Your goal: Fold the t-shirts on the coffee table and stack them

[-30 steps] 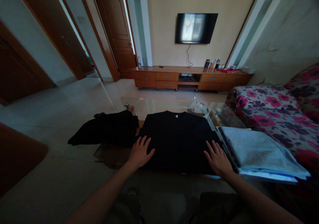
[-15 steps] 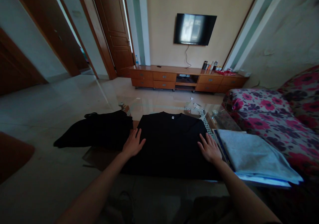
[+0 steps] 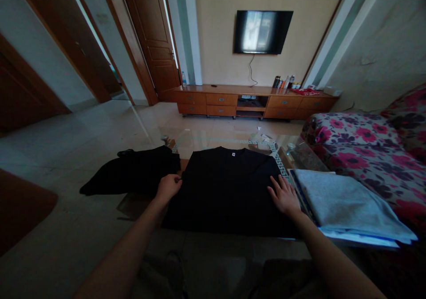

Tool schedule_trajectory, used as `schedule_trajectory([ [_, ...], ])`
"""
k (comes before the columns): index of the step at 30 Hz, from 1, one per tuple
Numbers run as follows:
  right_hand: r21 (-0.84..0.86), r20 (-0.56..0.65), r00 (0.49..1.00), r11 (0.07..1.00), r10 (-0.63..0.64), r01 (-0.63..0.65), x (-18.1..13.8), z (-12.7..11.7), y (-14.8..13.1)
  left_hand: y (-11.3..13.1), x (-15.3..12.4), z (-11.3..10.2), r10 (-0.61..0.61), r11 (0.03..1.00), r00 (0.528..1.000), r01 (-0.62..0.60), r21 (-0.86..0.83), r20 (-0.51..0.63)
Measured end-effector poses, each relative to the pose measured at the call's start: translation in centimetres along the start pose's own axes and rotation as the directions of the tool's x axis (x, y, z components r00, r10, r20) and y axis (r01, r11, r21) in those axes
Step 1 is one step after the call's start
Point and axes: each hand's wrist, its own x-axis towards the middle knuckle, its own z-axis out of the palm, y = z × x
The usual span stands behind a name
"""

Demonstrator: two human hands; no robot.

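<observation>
Nearest, the black shirt is spread flat on the glass table. At its left edge, fabric appears to be pinched by the left hand, the grip drawn together; on its right side the right hand is rested with fingers spread, nothing clamped. The cloth can be judged light, limp and easily creased, best taken by both side edges. Farther off, the collar is marked by a white label

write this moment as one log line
left hand: pinching black shirt at left edge | right hand: open, laid on shirt's right side | glass table: under shirt | grey folded cloth: right of shirt
</observation>
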Motion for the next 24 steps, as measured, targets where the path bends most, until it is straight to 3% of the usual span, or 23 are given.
schedule_trajectory([
  [6, 0.002, -0.009, 1.000, 1.000, -0.001, 0.001, 0.0, 0.0, 0.0, -0.8, -0.1, -0.7, 0.000, 0.998, 1.000, 0.002, -0.060, 0.027],
  [15, 0.001, -0.014, 1.000, 1.000, 0.009, -0.009, 0.0, 0.4, 0.1, -2.0, 0.2, 0.1, 0.136, 0.987, 0.987, -0.127, -0.098, 0.084],
  [19, 0.008, -0.006, 1.000, 1.000, 0.020, -0.020, 0.1, 0.7, 0.2, -1.6, 0.1, -0.4, 0.114, 0.988, 0.985, -0.099, -0.116, 0.131],
  [24, 0.008, -0.008, 1.000, 1.000, 0.017, -0.017, 0.1, 0.6, 0.2, -0.7, -0.1, -1.0, 0.003, 0.998, 0.994, 0.004, -0.067, 0.111],
])
